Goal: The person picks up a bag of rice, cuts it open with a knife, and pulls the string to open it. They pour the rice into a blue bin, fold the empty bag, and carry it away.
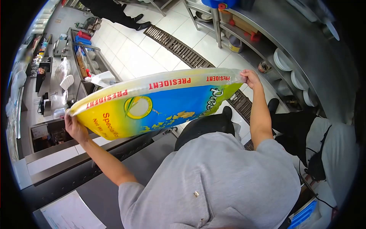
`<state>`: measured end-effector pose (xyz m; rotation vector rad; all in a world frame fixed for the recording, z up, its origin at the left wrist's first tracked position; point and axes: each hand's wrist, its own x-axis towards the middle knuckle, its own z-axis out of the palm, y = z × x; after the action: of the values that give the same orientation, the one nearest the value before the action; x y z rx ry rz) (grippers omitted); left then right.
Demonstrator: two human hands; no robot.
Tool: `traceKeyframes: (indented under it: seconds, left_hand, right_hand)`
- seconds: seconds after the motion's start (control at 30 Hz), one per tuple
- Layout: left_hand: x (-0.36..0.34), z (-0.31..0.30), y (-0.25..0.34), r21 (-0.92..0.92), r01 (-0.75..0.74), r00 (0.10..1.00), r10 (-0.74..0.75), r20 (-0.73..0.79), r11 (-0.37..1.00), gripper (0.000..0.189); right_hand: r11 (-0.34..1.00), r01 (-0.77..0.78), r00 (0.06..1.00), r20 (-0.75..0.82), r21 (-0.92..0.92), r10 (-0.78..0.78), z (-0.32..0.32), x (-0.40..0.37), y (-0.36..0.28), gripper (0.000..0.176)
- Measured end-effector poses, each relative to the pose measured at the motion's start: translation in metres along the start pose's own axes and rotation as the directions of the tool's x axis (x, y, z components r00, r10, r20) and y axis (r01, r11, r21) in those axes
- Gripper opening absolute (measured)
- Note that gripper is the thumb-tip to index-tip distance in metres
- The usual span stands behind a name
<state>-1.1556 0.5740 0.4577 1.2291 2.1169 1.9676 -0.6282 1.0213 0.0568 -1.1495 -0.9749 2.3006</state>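
- Head view: a big printed sack (pixel 160 101), yellow, blue and green with "PRESIDENT" in red along its top edge, is held up flat and stretched wide in front of the person's grey shirt (pixel 213 179).
- The left hand (pixel 74 128) grips the sack's left end. Its fingers are closed around the edge, and the forearm runs down from there to the shirt sleeve.
- The right hand (pixel 249 78) holds the sack's upper right corner. It is closed tight, with the corner bunched inside the fist.
- The sack hangs in the air between the two hands and rests on nothing. Its top edge is a little higher on the right.
- Below the sack is a dark counter (pixel 103 191), with a sheet of paper (pixel 72 213) near its lower left.
- Beyond the sack, a floor drain (pixel 179 47) runs slantwise across white tiles.
- Right of the sack, stacked plates (pixel 284 61) stand on a steel shelf, with a can (pixel 263 66) just beside the right hand.
- Lower right of the sack is a co-worker (pixel 331 152) in white. No hands of theirs are in view.
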Motion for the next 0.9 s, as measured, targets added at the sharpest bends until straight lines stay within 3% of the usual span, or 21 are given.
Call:
traceKeyframes:
  seconds: [0.07,0.13,0.17,0.23,0.3,0.33,0.37,0.43,0.47,0.5,0.53,0.57,0.6,0.67,0.7,0.73,0.8,0.87,0.9]
  left_hand:
    - [0.006,0.024,-0.003,-0.018,-0.005,1.0,0.005,0.024,1.0,0.02]
    - [0.013,0.046,-0.007,-0.039,0.029,0.998,-0.027,0.048,0.999,0.021]
    - [0.014,0.064,-0.002,-0.016,0.029,0.997,-0.027,0.076,0.999,0.021]
    - [0.014,0.111,0.016,0.05,0.001,0.991,-0.008,0.132,0.999,0.022]
    - [0.014,0.16,0.027,0.112,-0.046,0.973,0.019,0.229,0.993,0.022]
    - [0.014,0.184,0.033,0.137,-0.073,0.956,0.03,0.292,0.988,0.022]
    - [0.015,0.207,0.037,0.148,-0.137,0.927,0.074,0.367,0.979,0.022]
    - [0.016,0.248,0.049,0.135,-0.302,0.841,0.197,0.505,0.944,0.024]
    - [0.015,0.261,0.057,0.111,-0.399,0.778,0.272,0.566,0.91,0.025]
    - [0.013,0.265,0.065,0.114,-0.39,0.791,0.269,0.55,0.914,0.025]
    - [0.014,0.266,0.072,0.118,-0.494,0.755,0.357,0.55,0.862,0.025]
    - [0.018,0.262,0.075,0.125,-0.594,0.709,0.443,0.549,0.795,0.026]
    - [0.024,0.247,0.072,0.125,-0.656,0.712,0.555,0.431,0.744,0.038]
    - [0.031,0.204,0.032,0.096,-0.537,0.841,0.523,0.14,0.838,0.067]
    - [0.028,0.191,0.005,-0.133,-0.38,0.912,0.395,0.114,0.916,0.093]
    - [0.023,0.192,-0.023,-0.132,-0.273,0.949,0.289,0.122,0.953,0.098]
    - [0.012,0.214,-0.06,-0.296,-0.09,0.914,0.197,0.356,0.951,0.101]
    - [0.012,0.255,-0.076,-0.425,0.054,0.917,0.123,0.379,0.904,0.096]
    - [0.016,0.267,-0.076,-0.447,0.051,0.923,0.129,0.363,0.893,0.096]
  right_hand:
    - [0.998,-0.032,0.999,-0.036,-0.056,0.03,-0.001,-0.008,-0.001,0.008]
    - [0.833,-0.21,0.938,-0.347,-0.512,0.023,0.003,-0.016,-0.007,0.015]
    - [0.636,-0.086,0.886,-0.351,-0.767,-0.304,-0.005,-0.002,0.009,0.032]
    - [0.54,0.155,0.841,-0.177,-0.827,-0.512,0.061,-0.018,-0.035,0.047]
    - [0.492,0.517,0.798,0.186,-0.7,-0.573,0.166,-0.063,-0.1,0.062]
    - [0.41,0.677,0.699,0.362,-0.611,-0.616,0.209,-0.078,-0.119,0.06]
    - [0.254,0.819,0.538,0.537,-0.514,-0.649,0.25,-0.096,-0.142,0.061]
    - [-0.012,0.924,0.237,0.599,-0.381,-0.765,0.319,-0.124,-0.171,0.052]
    - [-0.016,0.926,0.238,0.614,-0.378,-0.753,0.326,-0.127,-0.182,0.052]
    - [0.073,0.924,0.323,0.664,-0.376,-0.674,0.333,-0.123,-0.192,0.046]
    - [0.156,0.912,0.395,0.709,-0.38,-0.584,0.339,-0.121,-0.199,0.04]
    - [0.229,0.882,0.457,0.626,-0.413,-0.632,0.335,-0.123,-0.205,0.029]
    - [0.302,0.847,0.515,0.537,-0.436,-0.668,0.324,-0.126,-0.214,0.019]
    - [0.573,0.807,0.572,0.426,-0.143,-0.7,0.29,-0.121,-0.225,0.017]
    - [0.601,0.796,0.575,0.405,-0.072,-0.711,0.278,-0.124,-0.23,0.018]
    - [0.622,0.783,0.576,0.378,-0.001,-0.725,0.266,-0.128,-0.235,0.018]
    - [0.625,0.778,0.565,0.356,0.073,-0.744,0.245,-0.13,-0.243,0.023]
    - [0.628,0.771,0.577,0.3,0.107,-0.76,0.228,-0.133,-0.248,0.027]
    - [0.623,0.775,0.565,0.324,0.107,-0.759,0.213,-0.13,-0.251,0.03]
